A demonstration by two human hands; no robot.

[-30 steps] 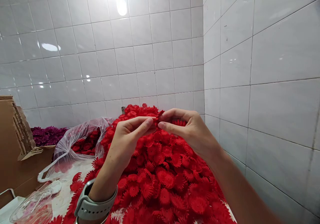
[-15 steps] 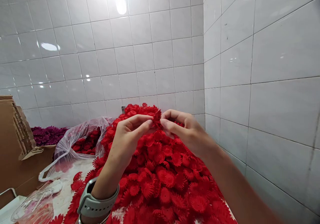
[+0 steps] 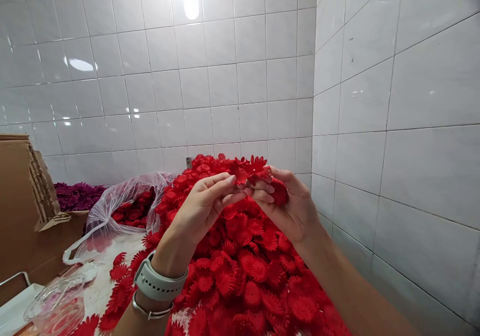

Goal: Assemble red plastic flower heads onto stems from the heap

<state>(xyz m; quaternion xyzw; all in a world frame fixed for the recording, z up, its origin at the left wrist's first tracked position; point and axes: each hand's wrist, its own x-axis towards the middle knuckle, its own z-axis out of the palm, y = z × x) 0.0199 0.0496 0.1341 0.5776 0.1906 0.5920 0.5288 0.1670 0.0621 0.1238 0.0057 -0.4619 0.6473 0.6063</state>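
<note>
Red fabric flower pieces (image 3: pixel 249 170) with fringed petals are held between both hands, above a large heap of similar red pieces (image 3: pixel 258 271). My left hand (image 3: pixel 206 201) pinches the left edge of the held pieces with thumb and fingers. On the other side, my right hand (image 3: pixel 290 203) is closed on them, with more red petals showing beside its palm. The fingertips of both hands nearly meet. Some fingers of my right hand are hidden behind the petals. A pale watch and a metal bracelet are on my left wrist.
A clear plastic bag (image 3: pixel 108 208) with red pieces lies left of the heap, with purple pieces (image 3: pixel 77 196) behind it. Cardboard (image 3: pixel 22 186) stands at the far left, above a clear plastic container (image 3: pixel 60 301). Tiled walls (image 3: pixel 225 86) rise behind and at the right.
The held red pieces have turned and spread, showing their petals more clearly. My right hand has rotated, its fingers now curled under them. The view has shifted slightly.
</note>
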